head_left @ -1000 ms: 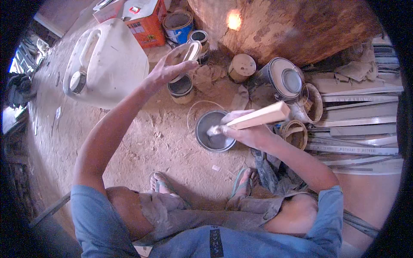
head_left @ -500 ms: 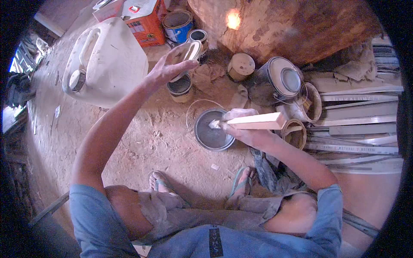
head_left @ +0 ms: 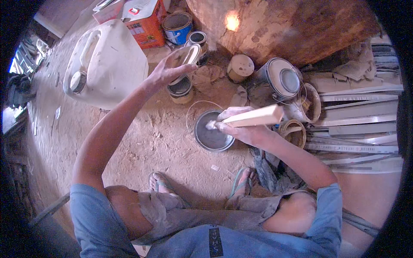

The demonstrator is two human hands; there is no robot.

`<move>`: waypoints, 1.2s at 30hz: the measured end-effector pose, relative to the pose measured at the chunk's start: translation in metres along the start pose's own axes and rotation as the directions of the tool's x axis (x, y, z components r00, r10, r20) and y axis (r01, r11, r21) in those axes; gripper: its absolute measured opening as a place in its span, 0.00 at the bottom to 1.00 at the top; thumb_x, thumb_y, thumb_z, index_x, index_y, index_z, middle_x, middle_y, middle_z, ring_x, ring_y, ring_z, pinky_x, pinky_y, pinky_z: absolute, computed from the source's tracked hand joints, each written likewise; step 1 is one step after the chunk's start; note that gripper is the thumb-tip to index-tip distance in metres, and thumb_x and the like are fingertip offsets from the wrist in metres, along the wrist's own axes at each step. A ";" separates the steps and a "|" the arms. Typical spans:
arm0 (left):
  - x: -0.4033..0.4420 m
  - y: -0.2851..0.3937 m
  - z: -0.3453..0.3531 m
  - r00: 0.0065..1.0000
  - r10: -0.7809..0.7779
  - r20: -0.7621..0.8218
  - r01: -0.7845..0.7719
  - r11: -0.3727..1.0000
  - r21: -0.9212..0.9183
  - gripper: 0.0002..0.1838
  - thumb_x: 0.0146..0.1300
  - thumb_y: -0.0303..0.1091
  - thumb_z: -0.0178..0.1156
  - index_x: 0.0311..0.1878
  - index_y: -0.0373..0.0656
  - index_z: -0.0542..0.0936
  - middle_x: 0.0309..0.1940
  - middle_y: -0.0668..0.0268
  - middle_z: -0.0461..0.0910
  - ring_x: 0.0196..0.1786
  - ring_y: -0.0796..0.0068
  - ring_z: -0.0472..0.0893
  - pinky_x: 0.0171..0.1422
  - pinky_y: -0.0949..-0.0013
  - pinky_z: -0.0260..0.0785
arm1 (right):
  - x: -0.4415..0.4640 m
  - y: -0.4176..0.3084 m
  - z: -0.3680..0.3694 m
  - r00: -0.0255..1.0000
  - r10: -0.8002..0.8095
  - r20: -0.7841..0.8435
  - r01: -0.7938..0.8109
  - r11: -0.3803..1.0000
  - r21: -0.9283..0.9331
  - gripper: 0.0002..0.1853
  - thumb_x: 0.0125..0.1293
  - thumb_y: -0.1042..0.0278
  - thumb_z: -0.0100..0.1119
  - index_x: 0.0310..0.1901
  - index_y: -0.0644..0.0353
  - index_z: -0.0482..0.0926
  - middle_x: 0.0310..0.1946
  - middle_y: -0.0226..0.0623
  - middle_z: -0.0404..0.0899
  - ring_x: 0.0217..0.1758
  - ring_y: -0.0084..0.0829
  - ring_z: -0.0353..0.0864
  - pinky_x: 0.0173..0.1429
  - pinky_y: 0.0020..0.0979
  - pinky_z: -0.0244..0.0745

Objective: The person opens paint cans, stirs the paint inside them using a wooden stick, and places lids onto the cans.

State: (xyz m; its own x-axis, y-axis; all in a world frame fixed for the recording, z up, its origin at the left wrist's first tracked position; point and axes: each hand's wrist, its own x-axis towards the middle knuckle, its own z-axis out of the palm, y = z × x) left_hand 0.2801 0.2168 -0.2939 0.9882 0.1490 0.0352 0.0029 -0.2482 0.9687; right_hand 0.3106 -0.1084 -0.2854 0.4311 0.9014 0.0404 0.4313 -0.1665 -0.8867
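Observation:
My left hand is closed on a round, pale-rimmed lid or shallow tin, tilted on its side above the floor; my palm hides part of it. Just below it stands a small open can. My right hand grips a square wooden stick. The stick's lower end, with whitish stuff about it, is over or in the open bucket, whose wire handle lies out to the left. The bucket holds something grey.
A white jerrycan lies at the left, near an orange tin and a blue can. A lidded bucket, a pale tin and long strips are at the right. My feet flank the front.
My right hand has shifted slightly left, and the stick's outer end has tilted upward. My left hand and the round piece have hardly moved.

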 end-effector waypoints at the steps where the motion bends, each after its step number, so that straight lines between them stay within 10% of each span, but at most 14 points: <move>1: 0.000 0.002 0.001 1.000 0.001 0.000 -0.001 1.000 0.000 0.50 0.56 0.55 0.76 0.76 0.39 0.66 0.66 0.59 0.75 0.67 0.67 0.75 0.73 0.65 0.64 | -0.001 0.012 -0.003 0.993 -0.118 -0.019 0.114 0.982 -0.150 0.10 0.64 0.61 0.68 0.39 0.60 0.84 0.35 0.37 0.85 0.40 0.36 0.85 0.45 0.37 0.79; 4: -0.004 0.009 0.003 1.000 0.023 0.007 -0.023 1.000 -0.006 0.50 0.57 0.55 0.76 0.76 0.39 0.66 0.67 0.59 0.75 0.68 0.67 0.74 0.73 0.64 0.64 | -0.002 -0.001 -0.017 0.988 -0.153 0.029 0.153 0.915 -0.375 0.10 0.62 0.60 0.69 0.38 0.57 0.84 0.33 0.41 0.85 0.38 0.45 0.87 0.44 0.41 0.82; 6: -0.006 0.012 0.004 1.000 0.007 0.008 -0.007 0.998 -0.061 0.49 0.58 0.54 0.75 0.76 0.39 0.65 0.67 0.59 0.75 0.68 0.68 0.74 0.73 0.64 0.64 | -0.006 -0.015 -0.020 0.985 0.117 0.130 -0.049 0.898 -0.437 0.10 0.62 0.60 0.68 0.35 0.58 0.84 0.30 0.42 0.84 0.37 0.46 0.87 0.43 0.42 0.82; 14: 0.002 -0.003 0.005 1.000 0.020 0.019 -0.020 0.999 -0.026 0.50 0.57 0.54 0.75 0.77 0.39 0.64 0.68 0.58 0.74 0.68 0.68 0.74 0.73 0.65 0.64 | -0.007 0.002 -0.005 1.000 0.008 -0.015 -0.009 0.998 -0.057 0.15 0.65 0.55 0.65 0.36 0.60 0.81 0.34 0.42 0.83 0.39 0.43 0.84 0.47 0.41 0.79; 22: -0.006 0.009 0.005 0.999 -0.018 0.044 0.024 0.991 -0.130 0.51 0.57 0.54 0.76 0.77 0.39 0.64 0.65 0.59 0.76 0.65 0.69 0.76 0.71 0.65 0.67 | -0.007 -0.011 -0.015 0.994 0.065 0.084 -0.020 0.888 -0.459 0.16 0.61 0.53 0.67 0.31 0.61 0.83 0.29 0.44 0.86 0.36 0.46 0.89 0.42 0.44 0.81; 28: -0.004 0.004 0.004 0.999 -0.028 0.027 0.030 0.998 -0.057 0.49 0.58 0.53 0.75 0.76 0.37 0.65 0.64 0.60 0.77 0.64 0.70 0.76 0.69 0.66 0.67 | -0.004 -0.021 -0.003 0.982 0.181 0.057 -0.181 0.983 -0.007 0.09 0.66 0.65 0.68 0.41 0.62 0.84 0.39 0.35 0.85 0.43 0.25 0.82 0.48 0.34 0.77; 33: -0.003 0.002 0.006 1.000 0.006 -0.007 -0.006 0.995 -0.100 0.50 0.58 0.51 0.76 0.76 0.35 0.64 0.63 0.60 0.77 0.62 0.69 0.78 0.69 0.65 0.68 | 0.003 -0.016 -0.024 0.990 0.054 0.128 0.004 0.911 -0.413 0.12 0.64 0.57 0.65 0.38 0.58 0.85 0.32 0.43 0.84 0.38 0.46 0.86 0.44 0.42 0.81; 36: -0.004 0.005 0.005 1.000 0.013 0.005 -0.013 0.996 -0.089 0.50 0.57 0.50 0.76 0.76 0.36 0.64 0.63 0.60 0.77 0.63 0.69 0.78 0.69 0.65 0.68 | -0.005 -0.018 -0.020 0.992 0.059 0.108 -0.024 0.952 -0.306 0.12 0.64 0.58 0.64 0.37 0.59 0.84 0.31 0.43 0.84 0.36 0.46 0.86 0.42 0.43 0.80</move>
State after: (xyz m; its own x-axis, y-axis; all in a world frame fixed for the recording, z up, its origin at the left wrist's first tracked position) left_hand 0.2774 0.2097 -0.2900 0.9889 0.1407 0.0468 -0.0234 -0.1638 0.9862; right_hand 0.3169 -0.1185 -0.2605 0.3676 0.9279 -0.0625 0.6430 -0.3021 -0.7037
